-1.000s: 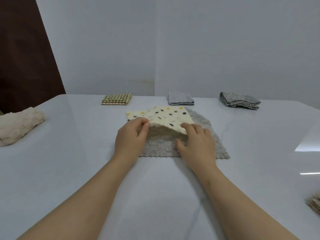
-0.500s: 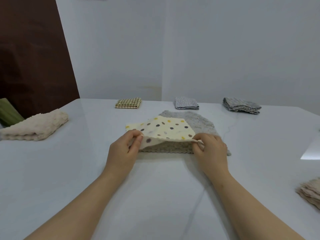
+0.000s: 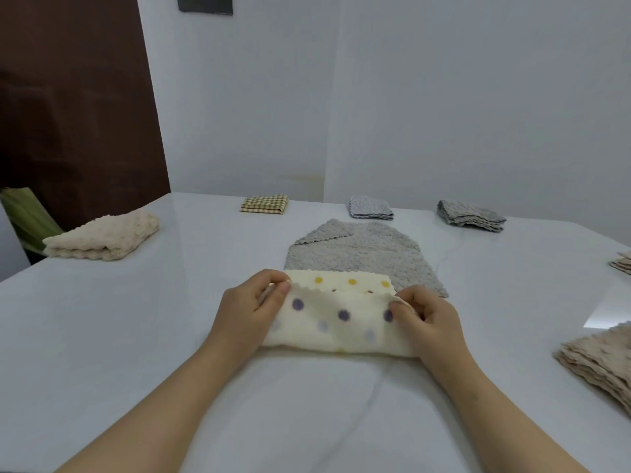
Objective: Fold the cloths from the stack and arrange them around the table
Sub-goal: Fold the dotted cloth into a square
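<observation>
Dotted cloth (image 3: 338, 322): cream with purple, yellow and pale dots, scalloped edge. We see it doubled over, each end pinched by our left hand (image 3: 249, 312) and right hand (image 3: 426, 322).
Grey cloth (image 3: 358, 254): nubbly, spread flat on the worktop (image 3: 136, 336) at 12 o'clock from the dotted cloth, its 11 o'clock corner turned in.
Checked cloth (image 3: 264, 203): yellow-green, folded square, at 11 o'clock.
Pale grey cloth (image 3: 370, 208): folded, at 12 o'clock.
Darker grey cloth (image 3: 471, 216): folded in layers, at 1 o'clock.
Cream cloth (image 3: 102, 235): thick, fluffy, folded, at 10 o'clock.
Beige cloths (image 3: 601, 363): we find a layered pile at 3 o'clock.
</observation>
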